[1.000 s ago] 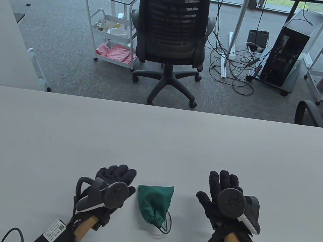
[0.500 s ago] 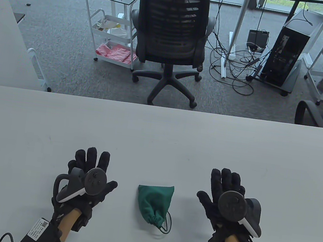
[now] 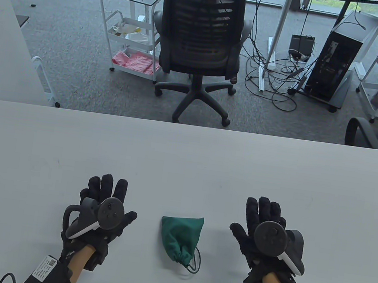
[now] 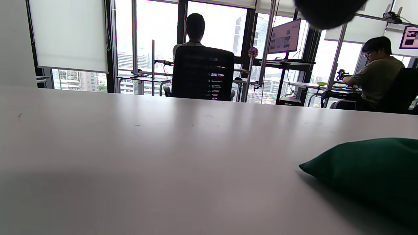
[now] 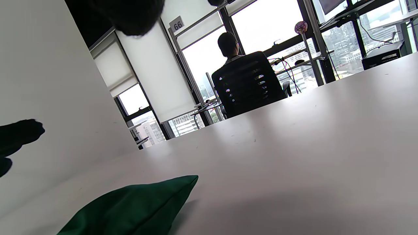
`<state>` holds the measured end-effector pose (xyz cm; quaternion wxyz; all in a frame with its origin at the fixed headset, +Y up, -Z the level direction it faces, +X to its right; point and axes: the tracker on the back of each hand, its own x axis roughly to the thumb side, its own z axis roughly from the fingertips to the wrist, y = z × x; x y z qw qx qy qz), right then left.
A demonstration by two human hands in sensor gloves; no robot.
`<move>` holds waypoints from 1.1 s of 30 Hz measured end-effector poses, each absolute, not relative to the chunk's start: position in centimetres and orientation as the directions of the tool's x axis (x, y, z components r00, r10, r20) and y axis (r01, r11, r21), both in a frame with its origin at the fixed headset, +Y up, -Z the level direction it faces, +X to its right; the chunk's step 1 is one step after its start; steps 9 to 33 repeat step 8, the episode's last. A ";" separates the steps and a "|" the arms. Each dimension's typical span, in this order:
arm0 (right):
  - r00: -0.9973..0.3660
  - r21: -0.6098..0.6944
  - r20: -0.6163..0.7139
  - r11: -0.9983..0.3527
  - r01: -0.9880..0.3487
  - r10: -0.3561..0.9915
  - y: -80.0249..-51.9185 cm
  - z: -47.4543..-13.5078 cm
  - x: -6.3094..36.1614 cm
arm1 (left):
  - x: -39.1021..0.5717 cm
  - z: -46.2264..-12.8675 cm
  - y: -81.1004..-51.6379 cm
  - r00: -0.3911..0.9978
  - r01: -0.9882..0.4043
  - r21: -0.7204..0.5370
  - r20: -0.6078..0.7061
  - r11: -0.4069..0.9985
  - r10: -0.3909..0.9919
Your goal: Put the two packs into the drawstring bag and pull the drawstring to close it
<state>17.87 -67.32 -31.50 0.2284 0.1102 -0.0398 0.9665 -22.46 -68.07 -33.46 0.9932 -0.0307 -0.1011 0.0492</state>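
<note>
The green drawstring bag (image 3: 180, 238) lay on the white table (image 3: 186, 162) near its front edge, its neck gathered shut and pointing toward the person, with the dark drawstring (image 3: 197, 261) looped on the table just beside that neck. The left hand (image 3: 104, 206) rested flat on the table well to the left of the bag, fingers straight and slightly spread, holding nothing. The right hand (image 3: 263, 226) lay likewise flat and spread well to the right of the bag, also apart from it; the two packs were not visible outside the bag.
</note>
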 end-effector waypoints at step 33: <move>-0.867 -0.027 0.238 -0.889 -0.456 0.438 -67.3 -31.2 17.6 | -22.5 -33.3 -68.1 0.973 -0.118 -0.084 0.190 0.990 0.132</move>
